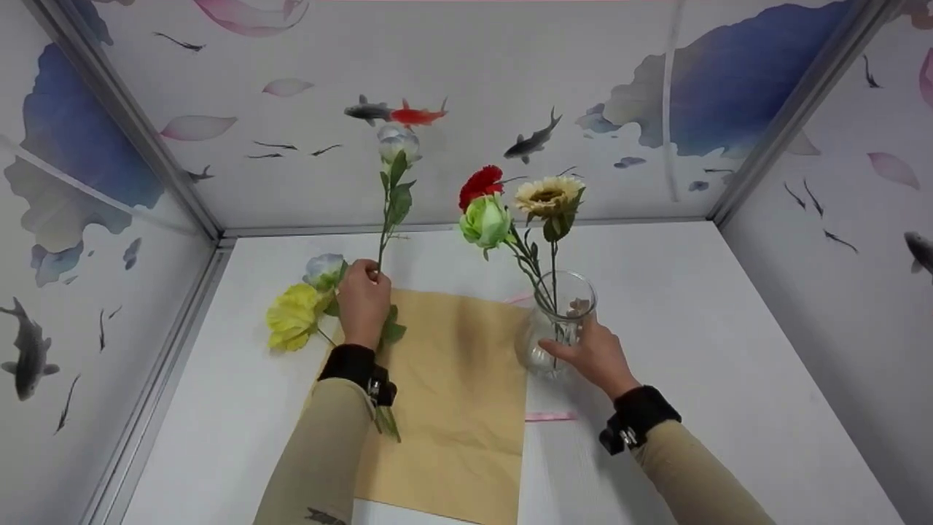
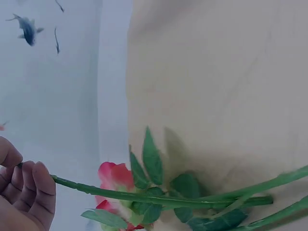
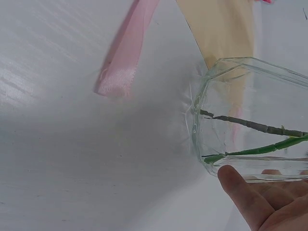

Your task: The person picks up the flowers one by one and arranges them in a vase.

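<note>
In the head view my left hand pinches the green stem of a pale blue-white artificial flower, raised upright above the paper. The left wrist view shows the curled fingers around that stem. My right hand grips the side of a clear glass vase, thumb toward the front. Inside the vase stand a cream sunflower, a green rose and a red flower. Their stem ends reach the vase bottom in the right wrist view.
Brown kraft paper lies on the white table. A yellow flower and another pale blue flower lie at its left. Pink-red petals show below the lifted stem. Pink ribbon runs beneath the paper. Printed walls enclose the table.
</note>
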A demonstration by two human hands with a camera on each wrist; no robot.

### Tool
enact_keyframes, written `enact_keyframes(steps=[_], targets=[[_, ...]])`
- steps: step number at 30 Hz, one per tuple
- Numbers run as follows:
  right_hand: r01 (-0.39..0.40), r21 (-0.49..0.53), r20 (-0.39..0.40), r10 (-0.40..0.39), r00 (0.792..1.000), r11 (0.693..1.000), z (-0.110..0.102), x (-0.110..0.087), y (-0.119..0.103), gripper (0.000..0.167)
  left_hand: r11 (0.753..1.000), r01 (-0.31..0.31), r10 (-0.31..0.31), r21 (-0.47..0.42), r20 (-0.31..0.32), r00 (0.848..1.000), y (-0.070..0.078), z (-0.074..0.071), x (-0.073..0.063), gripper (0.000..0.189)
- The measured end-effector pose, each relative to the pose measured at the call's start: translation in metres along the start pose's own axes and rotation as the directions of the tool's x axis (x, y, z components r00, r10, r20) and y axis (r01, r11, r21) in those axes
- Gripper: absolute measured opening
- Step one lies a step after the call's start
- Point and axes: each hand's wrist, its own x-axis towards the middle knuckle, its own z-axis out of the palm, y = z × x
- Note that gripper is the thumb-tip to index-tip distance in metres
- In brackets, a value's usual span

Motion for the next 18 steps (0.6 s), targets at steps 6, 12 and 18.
enact_keyframes(steps=[6, 12, 18], targets=[[-0.005, -0.005, 0.005, 0.005, 1.0, 1.0, 0.0, 0.0, -0.001, 0.1, 0.997, -0.015, 0.011, -0.074, -0.042, 0.999, 0.004, -0.004, 0.001, 0.022], [-0.001, 0.004, 0.002, 0.001, 1.0, 1.0, 0.0, 0.0, 0.0, 0.1, 0.994, 0.007, -0.015, -0.108, -0.072, 0.997, 0.008, -0.01, 0.003, 0.022], [-0.006, 0.008, 0.001, 0.006, 1.0, 1.0, 0.0, 0.0, 0.0, 0.098, 0.989, -0.007, -0.012, -0.149, -0.128, 0.992, 0.014, -0.016, 0.005, 0.02]])
